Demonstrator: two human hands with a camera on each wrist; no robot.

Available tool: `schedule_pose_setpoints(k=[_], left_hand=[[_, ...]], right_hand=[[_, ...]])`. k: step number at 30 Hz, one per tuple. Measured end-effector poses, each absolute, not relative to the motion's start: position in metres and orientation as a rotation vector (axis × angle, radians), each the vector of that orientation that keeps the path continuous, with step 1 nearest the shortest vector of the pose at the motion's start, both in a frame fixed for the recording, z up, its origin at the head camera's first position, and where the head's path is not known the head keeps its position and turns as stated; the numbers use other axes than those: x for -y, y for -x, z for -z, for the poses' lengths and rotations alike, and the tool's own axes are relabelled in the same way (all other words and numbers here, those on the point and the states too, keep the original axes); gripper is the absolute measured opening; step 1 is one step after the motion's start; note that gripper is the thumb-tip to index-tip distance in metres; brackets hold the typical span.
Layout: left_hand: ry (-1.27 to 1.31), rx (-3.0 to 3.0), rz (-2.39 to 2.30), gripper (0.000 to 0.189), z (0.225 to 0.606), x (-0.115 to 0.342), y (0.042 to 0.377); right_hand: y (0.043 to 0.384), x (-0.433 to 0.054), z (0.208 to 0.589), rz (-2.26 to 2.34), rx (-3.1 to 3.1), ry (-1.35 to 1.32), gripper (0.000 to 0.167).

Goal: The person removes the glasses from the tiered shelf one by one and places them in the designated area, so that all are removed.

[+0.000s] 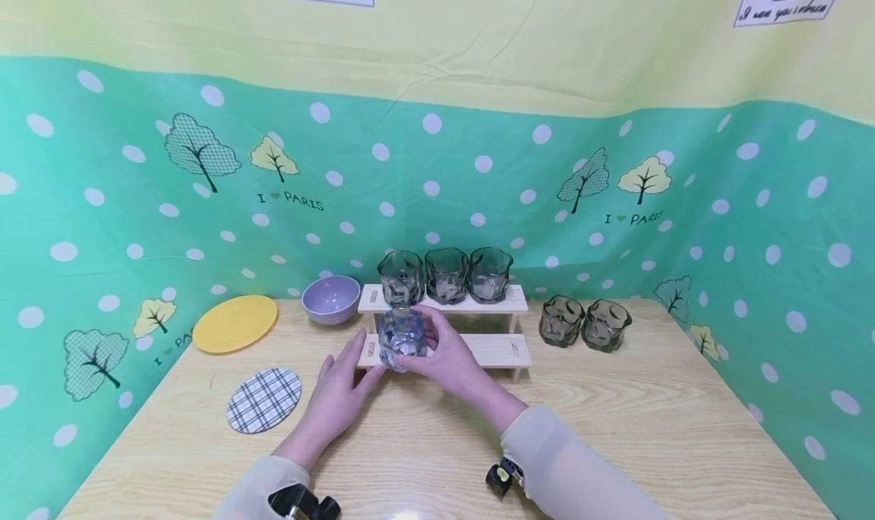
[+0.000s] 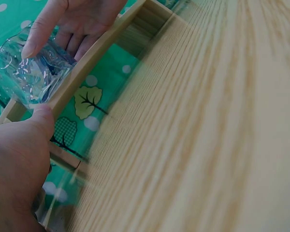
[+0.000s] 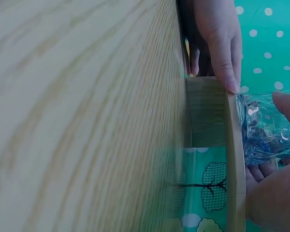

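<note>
My right hand (image 1: pixel 447 355) holds a clear bluish glass (image 1: pixel 402 334) between thumb and fingers, over the left part of the lower step of a two-tier wooden rack (image 1: pixel 488 351). In the left wrist view the glass (image 2: pixel 31 72) is at the board, thumb on its near side. The left hand (image 1: pixel 339 389) grips the rack's left end. Its thumb lies on the front edge, close to the base of the glass; its other fingers pass round the end, partly hidden. Three grey wavy glasses (image 1: pixel 447 277) stand in a row on the upper step.
Two brownish glasses (image 1: pixel 562 323) stand on the table right of the rack. To the left are a purple bowl (image 1: pixel 331 300), a yellow plate (image 1: pixel 235 324) and a checked oval mat (image 1: pixel 263 400). A green dotted cloth (image 1: pixel 431 178) closes off the back and sides.
</note>
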State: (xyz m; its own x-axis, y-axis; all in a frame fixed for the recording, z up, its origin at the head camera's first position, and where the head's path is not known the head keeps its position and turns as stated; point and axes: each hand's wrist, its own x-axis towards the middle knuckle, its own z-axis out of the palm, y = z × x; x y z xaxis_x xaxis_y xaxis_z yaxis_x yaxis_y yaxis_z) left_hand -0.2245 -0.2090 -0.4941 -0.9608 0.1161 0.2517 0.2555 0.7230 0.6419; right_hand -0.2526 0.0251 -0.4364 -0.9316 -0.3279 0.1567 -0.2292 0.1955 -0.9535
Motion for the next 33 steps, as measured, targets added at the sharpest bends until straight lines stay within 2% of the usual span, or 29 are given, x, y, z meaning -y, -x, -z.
schedule_pose_setpoints(k=[20,33], left_hand=[[0.288,2.748,1.069,0.083,0.496,0.209,0.223],[0.296,2.742,1.053,0.082,0.495,0.208,0.224]], right_hand=[[0.252,-0.028,0.433,1.851,-2.392,0.524,0.094],[0.246,-0.053,0.423,1.841,-2.441,0.441,0.098]])
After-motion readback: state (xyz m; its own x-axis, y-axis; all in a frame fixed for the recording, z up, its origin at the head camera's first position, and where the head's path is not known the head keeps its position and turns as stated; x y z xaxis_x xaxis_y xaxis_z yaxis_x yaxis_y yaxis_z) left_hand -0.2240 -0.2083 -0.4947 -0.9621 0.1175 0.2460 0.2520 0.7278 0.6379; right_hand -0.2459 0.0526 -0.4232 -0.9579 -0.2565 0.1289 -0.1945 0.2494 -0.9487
